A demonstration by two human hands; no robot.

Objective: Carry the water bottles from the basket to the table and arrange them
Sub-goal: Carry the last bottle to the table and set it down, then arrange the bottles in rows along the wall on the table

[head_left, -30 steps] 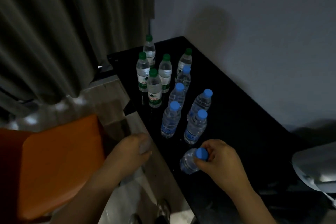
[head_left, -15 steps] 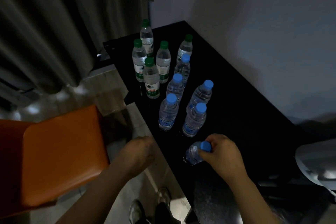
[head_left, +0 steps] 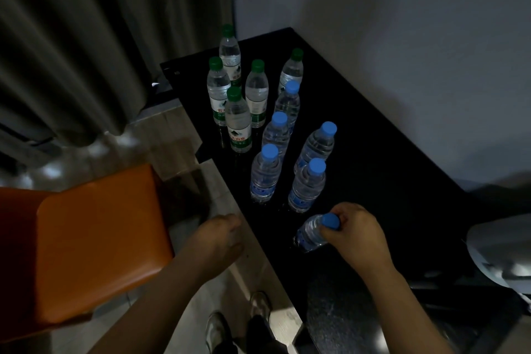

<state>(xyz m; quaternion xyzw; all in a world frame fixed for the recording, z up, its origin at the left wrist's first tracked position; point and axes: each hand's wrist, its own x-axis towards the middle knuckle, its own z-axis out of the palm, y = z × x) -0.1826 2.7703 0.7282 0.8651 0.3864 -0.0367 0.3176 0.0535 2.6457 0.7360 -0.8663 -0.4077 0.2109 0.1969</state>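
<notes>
Your right hand (head_left: 356, 236) curls round the neck of a blue-capped bottle (head_left: 310, 234), while your left hand (head_left: 218, 236) hangs loosely curled and holds nothing. On the black table (head_left: 388, 169) that bottle stands near the front edge, nearest you, before the blue-capped row (head_left: 265, 175) and the green-capped group (head_left: 238, 121). Full, it likely feels heavy; its thin walls may flex and slip, so hold by the stiff cap (head_left: 330, 221).
</notes>
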